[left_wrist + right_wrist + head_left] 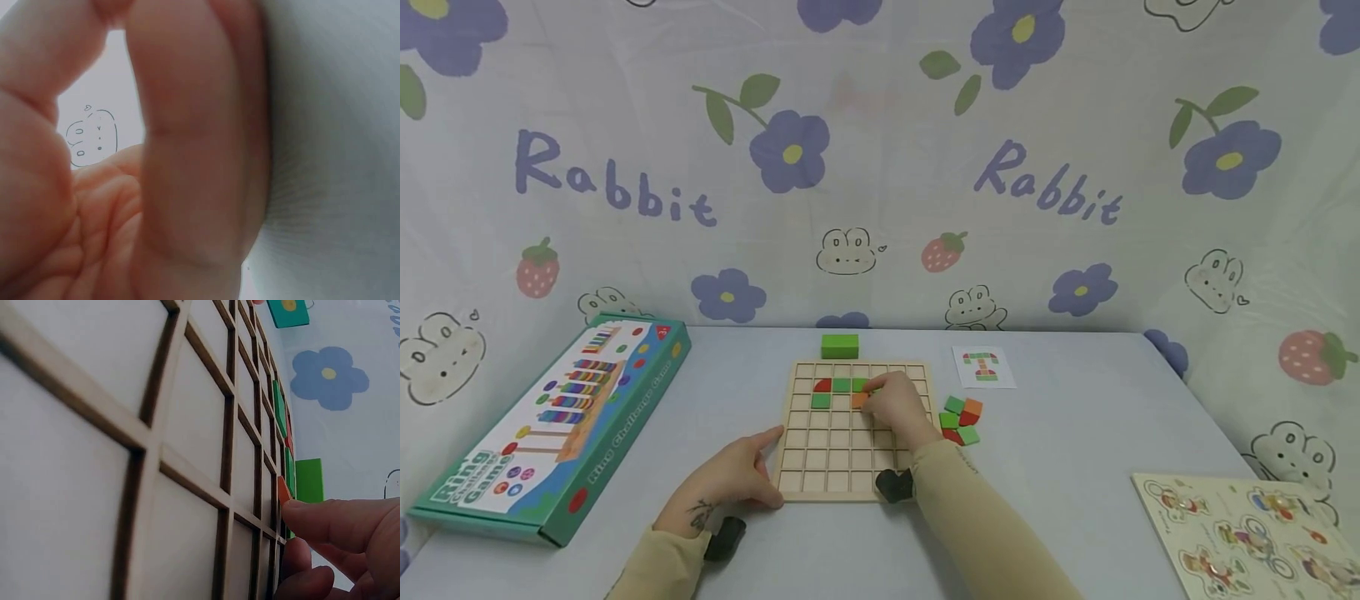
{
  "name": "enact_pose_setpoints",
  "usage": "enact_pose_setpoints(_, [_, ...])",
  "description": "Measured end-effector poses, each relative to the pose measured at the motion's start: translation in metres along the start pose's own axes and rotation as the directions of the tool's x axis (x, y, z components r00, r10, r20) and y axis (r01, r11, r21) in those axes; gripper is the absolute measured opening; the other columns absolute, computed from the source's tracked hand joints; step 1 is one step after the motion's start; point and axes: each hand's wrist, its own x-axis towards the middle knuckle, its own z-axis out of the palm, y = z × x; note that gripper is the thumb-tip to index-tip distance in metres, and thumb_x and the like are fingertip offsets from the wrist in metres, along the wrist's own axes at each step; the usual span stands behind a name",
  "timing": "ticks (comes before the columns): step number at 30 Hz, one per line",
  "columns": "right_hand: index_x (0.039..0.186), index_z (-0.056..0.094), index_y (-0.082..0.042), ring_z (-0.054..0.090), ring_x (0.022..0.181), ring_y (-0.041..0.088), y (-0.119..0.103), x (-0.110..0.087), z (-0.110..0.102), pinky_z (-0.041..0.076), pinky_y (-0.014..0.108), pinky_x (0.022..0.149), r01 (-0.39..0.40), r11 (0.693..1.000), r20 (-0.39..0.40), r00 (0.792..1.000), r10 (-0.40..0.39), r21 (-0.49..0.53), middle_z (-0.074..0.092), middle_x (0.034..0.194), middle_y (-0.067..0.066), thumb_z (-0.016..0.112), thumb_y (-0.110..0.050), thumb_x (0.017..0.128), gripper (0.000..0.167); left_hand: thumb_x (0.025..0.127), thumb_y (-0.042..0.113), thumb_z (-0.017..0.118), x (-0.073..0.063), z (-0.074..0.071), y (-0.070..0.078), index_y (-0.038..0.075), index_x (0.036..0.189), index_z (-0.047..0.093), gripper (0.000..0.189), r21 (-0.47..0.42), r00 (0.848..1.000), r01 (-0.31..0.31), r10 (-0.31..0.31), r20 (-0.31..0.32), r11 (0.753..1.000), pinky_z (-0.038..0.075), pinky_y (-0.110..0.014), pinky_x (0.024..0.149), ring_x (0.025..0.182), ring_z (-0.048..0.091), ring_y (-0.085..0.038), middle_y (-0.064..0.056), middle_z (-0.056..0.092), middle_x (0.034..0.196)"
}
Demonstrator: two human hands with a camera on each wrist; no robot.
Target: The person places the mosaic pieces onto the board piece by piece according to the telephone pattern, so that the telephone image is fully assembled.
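A wooden grid board (pixel 816 461) lies on the table. In its upper rows sit a red round-cornered tile (pixel 822 385), green tiles (pixel 841 385) and an orange tile (pixel 858 402). My right hand (pixel 901 408) reaches over the board and pinches the orange tile at its cell; the right wrist view has the thumb (pixel 306 515) against the tile's edge. At the board's left side, my left hand (pixel 726 475) touches the frame, index finger higher up and thumb by the near corner. Close-up fingers (pixel 187 137) fill the left wrist view, hiding the board.
Loose green, orange and red tiles (pixel 968 435) lie right of the board. A pattern card (pixel 1000 379) is behind them, and a green block (pixel 839 347) stands at the board's far edge. A boxed game (pixel 561 417) occupies the left, a picture puzzle board (pixel 1225 508) the near right.
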Motion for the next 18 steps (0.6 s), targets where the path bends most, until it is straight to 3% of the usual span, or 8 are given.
enact_pose_setpoints(3, [0.105,0.07,-0.011,0.05,0.108,0.024,0.0,0.001,0.001,0.043,0.038,0.089,-0.007,1.0,-0.004,1.0,0.007,-0.015,0.059,0.12,0.008,0.068,-0.003,0.074,0.032,0.055,-0.001,0.081,0.0,0.0,0.0,0.009,0.143,0.035,0.099,-0.003,1.0,0.004,-0.004,0.0,1.0,0.038,-0.027,0.047,0.05,0.046,-0.014,-0.007,0.054,0.062])
enact_pose_setpoints(6, [0.106,0.07,-0.012,0.05,0.106,0.024,0.002,0.001,0.001,0.043,0.038,0.088,-0.004,1.0,-0.013,1.0,0.004,-0.001,0.058,0.121,0.008,0.07,-0.004,0.073,0.034,0.055,-0.001,0.081,0.0,0.0,0.001,0.009,0.143,0.036,0.099,-0.003,1.0,0.008,-0.008,-0.001,1.0,0.038,-0.027,0.047,0.05,0.046,-0.014,-0.006,0.053,0.062])
enact_pose_setpoints(11, [0.113,0.066,-0.01,0.054,0.102,0.025,0.002,-0.001,-0.013,0.045,0.038,0.084,0.047,0.987,-0.025,0.999,-0.043,0.155,0.058,0.118,0.012,0.07,-0.006,0.076,0.037,0.056,0.0,0.081,-0.001,-0.001,0.001,0.009,0.143,0.036,0.099,0.003,1.0,0.006,-0.006,0.001,1.0,0.037,-0.026,0.047,0.05,0.045,-0.014,-0.006,0.053,0.062])
enact_pose_setpoints(14, [0.118,0.064,-0.01,0.057,0.089,0.023,0.002,-0.005,-0.032,0.045,0.034,0.072,0.083,0.955,-0.03,0.997,-0.078,0.284,0.061,0.103,0.011,0.07,-0.007,0.078,0.04,0.056,0.0,0.081,-0.001,-0.001,0.001,0.009,0.143,0.036,0.098,0.004,1.0,0.005,-0.005,0.002,1.0,0.036,-0.026,0.047,0.05,0.044,-0.014,-0.006,0.053,0.061])
enact_pose_setpoints(18, [0.123,0.06,-0.013,0.05,0.072,0.018,0.011,-0.011,-0.06,0.037,0.028,0.056,0.087,0.912,-0.036,0.996,-0.079,0.401,0.058,0.091,0.003,0.068,-0.007,0.08,0.044,0.056,0.0,0.081,0.0,-0.001,0.0,0.009,0.143,0.036,0.098,0.006,1.0,0.003,-0.003,0.002,1.0,0.036,-0.026,0.047,0.05,0.044,-0.014,-0.006,0.053,0.062])
